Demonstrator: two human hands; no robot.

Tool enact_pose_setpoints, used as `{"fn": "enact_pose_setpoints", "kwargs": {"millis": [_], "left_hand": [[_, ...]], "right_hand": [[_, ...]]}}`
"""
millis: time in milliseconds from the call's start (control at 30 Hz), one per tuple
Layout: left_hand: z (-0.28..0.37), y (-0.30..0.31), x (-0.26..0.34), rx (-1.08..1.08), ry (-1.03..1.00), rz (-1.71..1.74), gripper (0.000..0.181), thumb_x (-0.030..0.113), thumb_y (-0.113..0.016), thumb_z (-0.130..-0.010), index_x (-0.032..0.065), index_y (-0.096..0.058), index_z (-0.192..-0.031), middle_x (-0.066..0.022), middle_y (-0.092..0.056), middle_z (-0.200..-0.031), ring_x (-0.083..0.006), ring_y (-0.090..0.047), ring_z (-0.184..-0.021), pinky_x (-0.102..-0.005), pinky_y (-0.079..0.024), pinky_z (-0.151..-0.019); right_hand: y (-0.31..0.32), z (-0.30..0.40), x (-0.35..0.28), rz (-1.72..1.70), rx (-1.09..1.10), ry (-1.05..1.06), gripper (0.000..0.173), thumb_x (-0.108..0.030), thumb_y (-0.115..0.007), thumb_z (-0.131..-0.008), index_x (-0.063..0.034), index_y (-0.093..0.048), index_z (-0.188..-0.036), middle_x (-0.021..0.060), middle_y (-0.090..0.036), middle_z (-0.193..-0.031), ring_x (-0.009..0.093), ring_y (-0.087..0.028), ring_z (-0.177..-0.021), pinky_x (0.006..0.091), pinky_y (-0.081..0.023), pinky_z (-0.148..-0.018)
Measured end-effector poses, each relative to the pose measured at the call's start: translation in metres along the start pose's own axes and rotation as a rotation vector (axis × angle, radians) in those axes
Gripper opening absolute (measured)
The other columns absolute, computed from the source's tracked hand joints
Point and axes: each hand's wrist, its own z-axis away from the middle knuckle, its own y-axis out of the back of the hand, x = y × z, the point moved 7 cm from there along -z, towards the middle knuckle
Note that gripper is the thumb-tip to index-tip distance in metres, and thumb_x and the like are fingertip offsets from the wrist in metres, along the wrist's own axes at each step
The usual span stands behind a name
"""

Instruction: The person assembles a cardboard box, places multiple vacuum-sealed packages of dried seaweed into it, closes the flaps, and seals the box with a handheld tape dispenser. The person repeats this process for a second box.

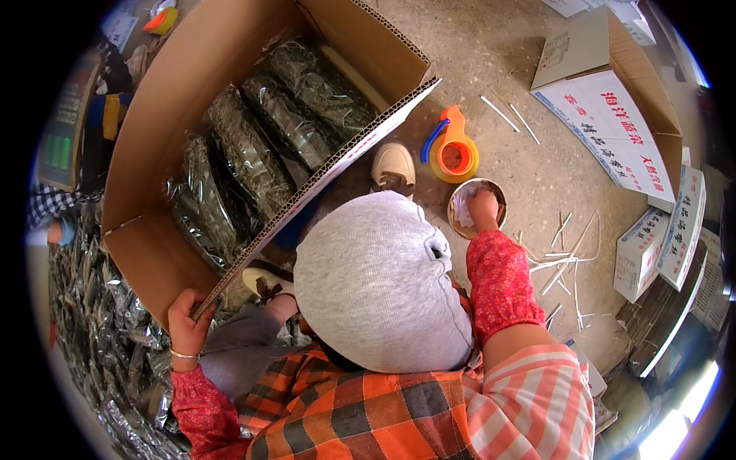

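Note:
My left hand (188,323) grips the near corner of a large open cardboard box (152,109), thumb and fingers on either side of its wall. Inside the box lie several clear plastic packets (247,152) of dark dried strands, side by side in rows. To the right, my right hand (483,208) reaches into a round tin (454,224) on the floor. White paper slips (462,204) lie in it, against my fingers. Whether the fingers pinch a slip is hidden. Just beyond the tin stands an orange tape dispenser (454,141) with a yellow roll and a blue handle.
Loose packets (109,351) are heaped at the left, near another person's gloved hand (66,231) and a scale display (60,138). An open printed carton (609,132) and smaller cartons (641,253) stand at the right. White strips (566,261) litter the concrete floor (489,57).

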Motion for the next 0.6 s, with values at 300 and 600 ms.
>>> {"fn": "enact_pose_setpoints", "kwargs": {"millis": [300,600], "left_hand": [[0.002,-0.003,0.005,-0.012,0.003,0.04,0.011,0.004,-0.061,-0.07,-0.0002,-0.053,-0.076,-0.0085,-0.05,-0.067,-0.0169,-0.05,-0.06,-0.0261,-0.041,-0.057],[-0.004,0.028,0.035,-0.111,-0.19,0.044,0.025,0.011,-0.065,-0.066,-0.0012,-0.055,-0.086,-0.0156,-0.055,-0.082,-0.0308,-0.054,-0.079,-0.0338,-0.043,-0.07]], "right_hand": [[0.017,0.009,0.01,-0.175,0.166,0.112,0.019,-0.017,-0.055,-0.068,0.001,-0.06,-0.072,0.02,-0.06,-0.073,0.035,-0.058,-0.071,0.0422,-0.047,-0.067],[0.169,0.041,-0.095,-1.568,0.075,0.249,0.028,-0.004,-0.042,-0.074,0.005,-0.053,-0.097,0.0141,-0.059,-0.09,0.022,-0.058,-0.08,0.0306,-0.048,-0.067]]}}
